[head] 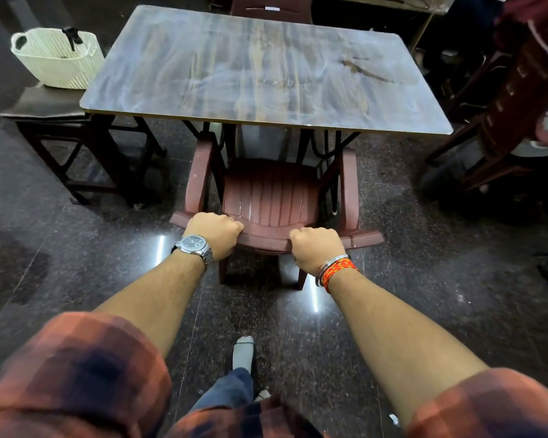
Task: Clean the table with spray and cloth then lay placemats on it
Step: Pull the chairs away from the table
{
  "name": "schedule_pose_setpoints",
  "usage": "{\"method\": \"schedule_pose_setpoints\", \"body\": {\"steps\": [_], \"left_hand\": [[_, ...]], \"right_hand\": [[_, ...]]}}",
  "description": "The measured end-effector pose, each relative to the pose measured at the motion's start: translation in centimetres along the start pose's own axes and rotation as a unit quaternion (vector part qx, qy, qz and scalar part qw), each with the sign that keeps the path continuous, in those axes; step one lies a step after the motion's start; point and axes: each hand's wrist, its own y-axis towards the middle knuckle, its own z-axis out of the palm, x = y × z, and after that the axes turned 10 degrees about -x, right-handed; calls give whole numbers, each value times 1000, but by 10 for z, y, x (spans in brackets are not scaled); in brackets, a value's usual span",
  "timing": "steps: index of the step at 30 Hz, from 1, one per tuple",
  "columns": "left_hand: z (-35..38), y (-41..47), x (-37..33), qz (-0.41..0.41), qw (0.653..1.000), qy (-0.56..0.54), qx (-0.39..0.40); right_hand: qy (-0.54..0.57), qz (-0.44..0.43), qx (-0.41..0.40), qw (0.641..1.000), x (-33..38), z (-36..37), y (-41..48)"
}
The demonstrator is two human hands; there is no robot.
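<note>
A rectangular table with a streaky grey-brown top stands ahead of me, a dark smear near its far right. A maroon plastic chair is tucked partly under its near edge. My left hand and my right hand both grip the top of the chair's backrest, knuckles up. To the left, a white ribbed basket sits on a dark stool, with the black trigger of a spray bottle poking out of it. No cloth or placemats show.
The dark stool stands against the table's left side. More maroon chairs stand at the right and behind the table. The floor is dark polished stone with light reflections. My socked foot is below the chair.
</note>
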Motion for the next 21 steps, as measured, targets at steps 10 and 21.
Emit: {"method": "schedule_pose_setpoints", "body": {"steps": [10,21], "left_hand": [[-3,45,-2,-3,1000,-2,-9],[-3,83,4,-20,1000,15,-19]], "right_hand": [[-26,-21,-4,999,-41,6,39],[-40,-39,-11,998,-69,10,76]]}}
